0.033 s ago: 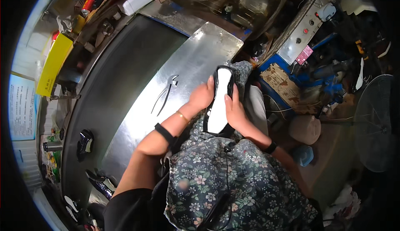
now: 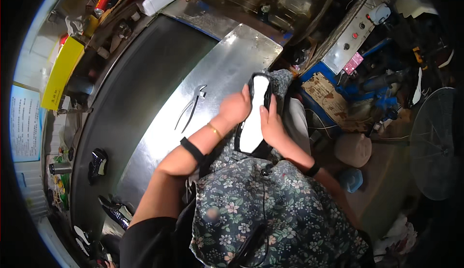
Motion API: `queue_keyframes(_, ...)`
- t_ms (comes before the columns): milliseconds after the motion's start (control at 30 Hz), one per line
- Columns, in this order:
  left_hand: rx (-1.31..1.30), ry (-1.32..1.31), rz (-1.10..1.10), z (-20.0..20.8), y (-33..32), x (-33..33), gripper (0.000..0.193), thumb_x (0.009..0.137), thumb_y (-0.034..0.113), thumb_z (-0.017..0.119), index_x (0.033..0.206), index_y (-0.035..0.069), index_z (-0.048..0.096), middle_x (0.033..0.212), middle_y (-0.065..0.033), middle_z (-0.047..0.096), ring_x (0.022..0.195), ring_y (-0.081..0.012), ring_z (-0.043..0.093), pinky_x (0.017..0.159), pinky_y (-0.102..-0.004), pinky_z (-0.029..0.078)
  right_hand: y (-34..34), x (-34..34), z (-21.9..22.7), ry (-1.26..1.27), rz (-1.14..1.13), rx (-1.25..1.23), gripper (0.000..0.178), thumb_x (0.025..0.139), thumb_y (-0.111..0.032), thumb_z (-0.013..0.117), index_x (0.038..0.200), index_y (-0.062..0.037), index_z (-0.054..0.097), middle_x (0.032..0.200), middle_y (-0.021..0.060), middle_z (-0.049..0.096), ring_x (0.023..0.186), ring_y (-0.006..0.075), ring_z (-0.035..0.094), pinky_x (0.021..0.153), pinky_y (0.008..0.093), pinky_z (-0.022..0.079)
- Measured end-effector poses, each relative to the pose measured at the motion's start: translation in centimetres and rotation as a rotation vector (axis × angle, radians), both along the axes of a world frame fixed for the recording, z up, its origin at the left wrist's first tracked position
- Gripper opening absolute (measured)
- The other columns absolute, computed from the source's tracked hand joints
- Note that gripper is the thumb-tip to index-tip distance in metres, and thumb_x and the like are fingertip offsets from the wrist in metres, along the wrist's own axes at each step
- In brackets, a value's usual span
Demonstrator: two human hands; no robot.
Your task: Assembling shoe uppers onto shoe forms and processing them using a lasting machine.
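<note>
A black shoe upper (image 2: 239,129) sits bottom up on my lap, its toe pointing away from me, with a long white sole-shaped piece (image 2: 253,123) over its underside. My left hand (image 2: 236,107) wraps around the upper's left side near the front. On the opposite side my right hand (image 2: 273,127) grips it, thumb resting on the white piece and fingers along the black edge. A pair of lasting pincers (image 2: 194,107) with long thin handles lies on the shiny metal table (image 2: 159,123), left of my hands.
A dark conveyor belt (image 2: 140,70) curves along the left, carrying a shiny black shoe (image 2: 98,164) and another black shoe (image 2: 117,212) nearer me. To the right stand a control panel (image 2: 349,43), a pinkish-beige container (image 2: 354,149), a blue tub (image 2: 351,179) and a fan (image 2: 433,143).
My left hand has shifted very slightly on the shoe upper. The black shoes on the belt sit a touch farther away. Both hands keep their hold.
</note>
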State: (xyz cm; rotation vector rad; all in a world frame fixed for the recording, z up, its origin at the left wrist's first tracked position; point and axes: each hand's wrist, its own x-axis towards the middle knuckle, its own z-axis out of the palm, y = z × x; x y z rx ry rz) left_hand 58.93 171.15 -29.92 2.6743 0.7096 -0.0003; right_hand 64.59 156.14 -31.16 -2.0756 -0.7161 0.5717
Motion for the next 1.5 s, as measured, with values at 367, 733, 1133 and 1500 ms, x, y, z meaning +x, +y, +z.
queue_keyframes(367,-0.433,-0.028,0.125,-0.4,-1.9,-6.5,0.046,0.103,0.036,0.029,0.136,0.004,0.034,0.089,-0.0320,0.064,0.080,-0.0497,0.062,0.074,-0.0555,0.049,0.6,-1.5,1.0,-0.019,0.064,-0.061,0.065,0.100,-0.031,0.043,0.151,-0.0045,0.013,0.092,0.0332,0.064,0.087,0.0502,0.062,0.076,0.0542,0.048)
queue_keyframes(733,-0.329,-0.040,0.083,1.2,2.9,4.5,0.081,0.099,0.055,0.013,0.086,-0.001,0.071,0.086,-0.0247,0.068,0.091,-0.0388,0.067,0.085,-0.0467,0.050,4.5,10.9,1.1,0.215,0.015,0.054,0.053,0.101,-0.047,0.039,0.110,0.0019,0.059,0.089,0.0205,0.068,0.088,0.0330,0.067,0.081,0.0420,0.051)
queue_keyframes(1133,-0.503,0.129,-0.019,5.0,-3.4,-5.2,0.095,0.086,0.041,0.068,0.152,0.001,0.011,0.138,-0.0353,0.037,0.129,-0.0444,0.042,0.107,-0.0477,0.036,5.6,8.5,1.2,0.979,0.046,0.672,0.046,0.103,-0.043,0.039,0.110,-0.0015,0.060,0.095,0.0079,0.068,0.079,0.0144,0.062,0.072,0.0296,0.051)
queue_keyframes(1500,-1.092,-0.328,0.292,2.6,3.4,-6.3,0.088,0.077,0.014,0.078,0.147,-0.001,0.026,0.132,-0.0196,0.052,0.121,-0.0282,0.052,0.101,-0.0371,0.042,-1.8,23.3,9.6,-0.067,0.136,0.322,0.032,0.091,-0.023,0.066,0.113,0.0010,0.065,0.103,0.0126,0.070,0.096,0.0164,0.064,0.085,0.0322,0.051)
